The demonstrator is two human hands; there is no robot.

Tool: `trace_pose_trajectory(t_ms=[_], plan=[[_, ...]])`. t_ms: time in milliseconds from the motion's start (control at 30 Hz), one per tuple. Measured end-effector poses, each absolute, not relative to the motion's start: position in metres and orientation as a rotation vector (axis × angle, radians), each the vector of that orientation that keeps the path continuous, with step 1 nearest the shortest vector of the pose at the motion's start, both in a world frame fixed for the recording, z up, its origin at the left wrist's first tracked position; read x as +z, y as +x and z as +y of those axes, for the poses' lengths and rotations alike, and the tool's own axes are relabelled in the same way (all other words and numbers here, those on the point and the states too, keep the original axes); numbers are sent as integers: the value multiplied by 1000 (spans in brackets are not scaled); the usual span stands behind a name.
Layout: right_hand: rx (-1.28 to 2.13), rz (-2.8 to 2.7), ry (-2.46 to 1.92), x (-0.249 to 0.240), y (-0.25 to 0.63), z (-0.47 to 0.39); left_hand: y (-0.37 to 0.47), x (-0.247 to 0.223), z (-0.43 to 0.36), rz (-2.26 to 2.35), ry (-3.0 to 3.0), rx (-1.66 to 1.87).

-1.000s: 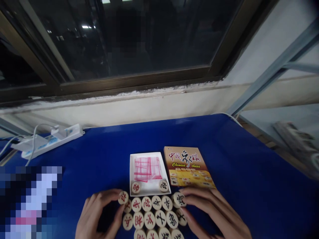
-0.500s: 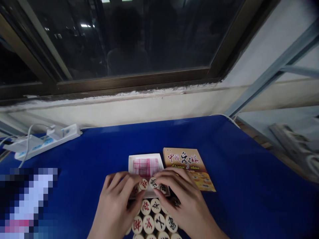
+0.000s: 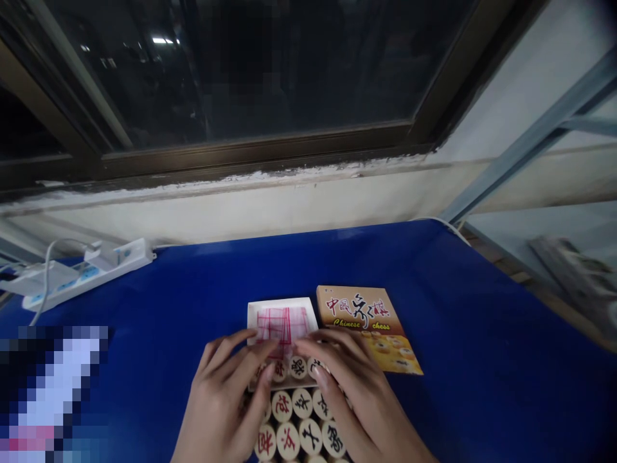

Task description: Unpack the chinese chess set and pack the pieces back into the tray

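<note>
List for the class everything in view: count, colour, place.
Table: one, blue, foreground
Tray: one, white, centre foreground
Red-lined sheet: one, pinkish, inside tray
Chinese chess pieces: at least four, cream, inside tray
Other chess pieces: at least seven, cream, nearer than tray
Chinese chess box: one, tan, right of tray
Power strip: one, white, far left
Window: one, dark, behind table
Wall: one, whitish, under window
Metal frame: one, grey, right
Pixelated patch: one, multicoloured, lower left
Left hand: one, over tray's left
Right hand: one, over tray's right
</note>
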State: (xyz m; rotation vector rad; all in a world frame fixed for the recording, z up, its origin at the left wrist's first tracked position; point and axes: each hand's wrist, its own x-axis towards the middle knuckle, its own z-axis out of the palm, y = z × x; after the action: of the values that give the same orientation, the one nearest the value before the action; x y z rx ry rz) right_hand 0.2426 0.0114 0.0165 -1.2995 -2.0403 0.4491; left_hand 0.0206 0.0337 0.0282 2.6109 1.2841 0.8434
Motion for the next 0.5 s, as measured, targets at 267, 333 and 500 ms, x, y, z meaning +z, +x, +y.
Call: trace_pose_trajectory(t_ms=[267, 333, 500], plan=[[456, -1993, -1309, 15, 244, 10, 12, 19, 27, 1514, 2432, 1015], [451, -1941, -1312, 15, 245, 10, 9, 16, 25, 1601, 2375, 1038], [321, -1805, -1344, 9, 255, -1, -2, 10, 14, 1661, 2311, 1032]])
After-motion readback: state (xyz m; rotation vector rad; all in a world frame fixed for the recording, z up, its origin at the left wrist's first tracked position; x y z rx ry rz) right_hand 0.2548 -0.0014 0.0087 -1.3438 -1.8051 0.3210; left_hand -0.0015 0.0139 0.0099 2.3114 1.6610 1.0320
